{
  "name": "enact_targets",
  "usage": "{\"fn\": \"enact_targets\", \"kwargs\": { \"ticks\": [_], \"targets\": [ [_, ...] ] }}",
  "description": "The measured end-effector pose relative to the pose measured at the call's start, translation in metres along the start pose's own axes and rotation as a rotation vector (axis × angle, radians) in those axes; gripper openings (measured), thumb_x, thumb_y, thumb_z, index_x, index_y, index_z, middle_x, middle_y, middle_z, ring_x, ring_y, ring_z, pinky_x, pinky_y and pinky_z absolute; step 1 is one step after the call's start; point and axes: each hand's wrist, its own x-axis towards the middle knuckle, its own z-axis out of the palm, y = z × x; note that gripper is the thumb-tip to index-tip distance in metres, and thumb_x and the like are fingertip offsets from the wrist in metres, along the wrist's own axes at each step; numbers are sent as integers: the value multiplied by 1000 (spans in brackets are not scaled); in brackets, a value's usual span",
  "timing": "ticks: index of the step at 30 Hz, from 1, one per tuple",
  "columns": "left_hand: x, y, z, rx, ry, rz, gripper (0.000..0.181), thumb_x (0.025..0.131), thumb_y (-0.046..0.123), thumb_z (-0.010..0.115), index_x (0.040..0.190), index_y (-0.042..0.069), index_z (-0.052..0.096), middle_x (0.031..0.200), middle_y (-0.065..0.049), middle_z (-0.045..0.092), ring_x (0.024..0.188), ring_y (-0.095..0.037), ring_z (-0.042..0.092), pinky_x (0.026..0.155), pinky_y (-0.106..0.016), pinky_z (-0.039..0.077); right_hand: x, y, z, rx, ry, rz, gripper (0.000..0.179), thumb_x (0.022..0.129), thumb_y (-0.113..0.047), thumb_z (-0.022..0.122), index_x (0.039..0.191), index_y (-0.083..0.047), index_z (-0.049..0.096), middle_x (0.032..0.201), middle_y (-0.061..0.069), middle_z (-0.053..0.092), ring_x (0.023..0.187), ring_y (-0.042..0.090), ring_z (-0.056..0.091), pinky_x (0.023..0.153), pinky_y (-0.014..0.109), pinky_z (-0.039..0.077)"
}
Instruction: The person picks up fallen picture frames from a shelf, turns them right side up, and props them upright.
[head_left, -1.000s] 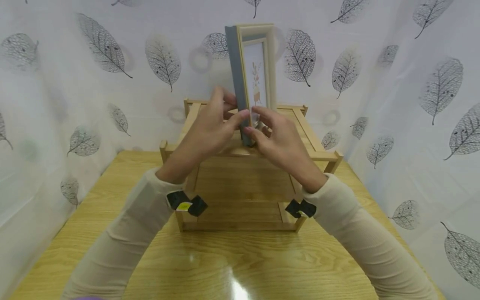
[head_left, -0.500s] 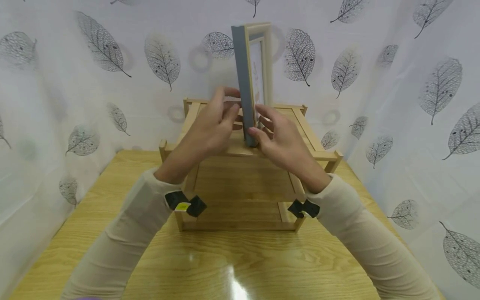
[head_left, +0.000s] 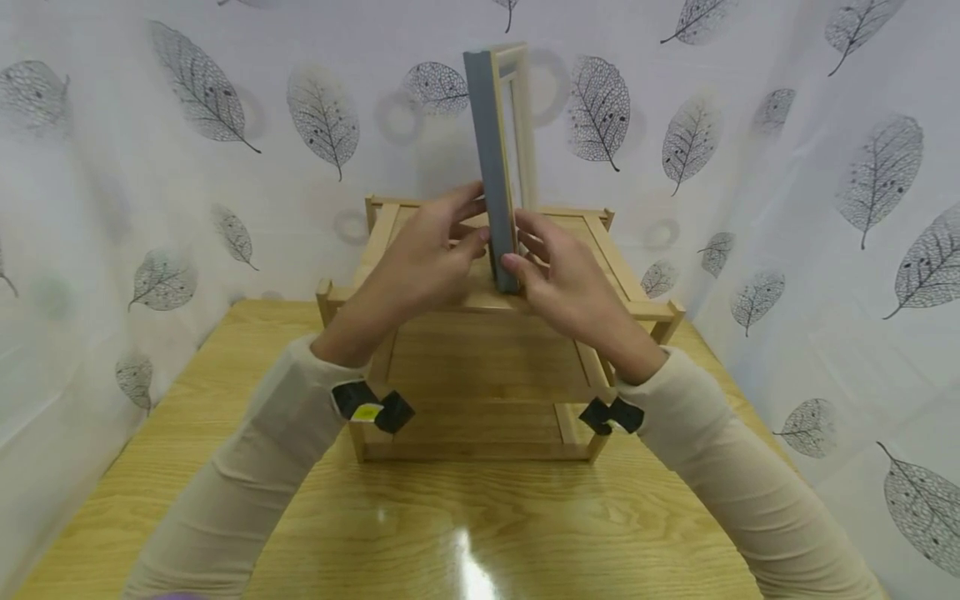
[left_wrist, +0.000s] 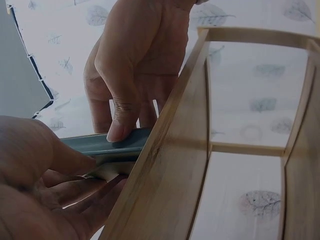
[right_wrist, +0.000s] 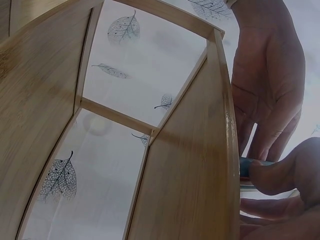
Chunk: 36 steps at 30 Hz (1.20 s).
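Note:
A picture frame [head_left: 498, 167] stands upright on the wooden rack's top shelf, leaning slightly to the left. Its blue-grey side edge faces me, and the cream front is seen almost edge-on at the right. My right hand [head_left: 566, 275] pinches the lower part, thumb on the blue-grey edge, fingers round the front side. On the other side my left hand [head_left: 420, 258] holds it with fingertips against the left face and thumb at the near edge. The left wrist view shows the left hand [left_wrist: 30, 185] low and the right hand [left_wrist: 135, 65] above the frame's edge [left_wrist: 100, 144].
The light wooden rack [head_left: 480, 358] has a raised top with corner posts and a lower shelf. It stands on a wood-grain table [head_left: 480, 517]. A white curtain [head_left: 285, 125] with leaf prints surrounds the table at the back and sides.
The picture frame has turned so its printed front is no longer visible, and its near edge has shifted right. My left thumb lifted off the edge, then came back to it.

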Motion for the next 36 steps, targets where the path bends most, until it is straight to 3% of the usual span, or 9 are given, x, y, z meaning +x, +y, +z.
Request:
{"fn": "enact_targets", "kwargs": {
  "ticks": [5, 8, 23, 36],
  "targets": [
    [3, -2, 1, 26, -7, 70, 51, 100, -5, 54, 149, -2, 43, 147, -16, 53, 135, -18, 51, 101, -29, 50, 0, 3, -1, 24, -5, -9, 48, 98, 9, 57, 145, 8, 45, 148, 21, 50, 139, 32, 46, 109, 34, 44],
    [4, -2, 2, 22, -12, 81, 51, 99, -6, 55, 149, -3, 43, 149, -16, 52, 138, -18, 48, 102, -29, 50, 0, 3, -2, 33, -9, -12, 48, 98, 10, 56, 145, 8, 45, 148, 20, 49, 138, 32, 47, 109, 33, 44],
    [5, 0, 4, 88, -46, 30, 55, 99, -3, 57, 152, 1, 40, 156, -13, 44, 141, -18, 44, 101, -27, 51, 2, 7, -6, 21, -50, -36, 40, 99, 11, 52, 138, 10, 50, 139, 24, 57, 135, 35, 50, 109, 36, 45],
    [5, 1, 6, 110, -30, -3, 57, 97, -3, 56, 152, 2, 40, 151, -15, 49, 133, -23, 54, 98, -25, 52, 2, 8, -10, -41, -70, -49, 32, 99, 10, 50, 131, 10, 56, 126, 24, 65, 126, 32, 59, 104, 38, 50]
  ]
}}
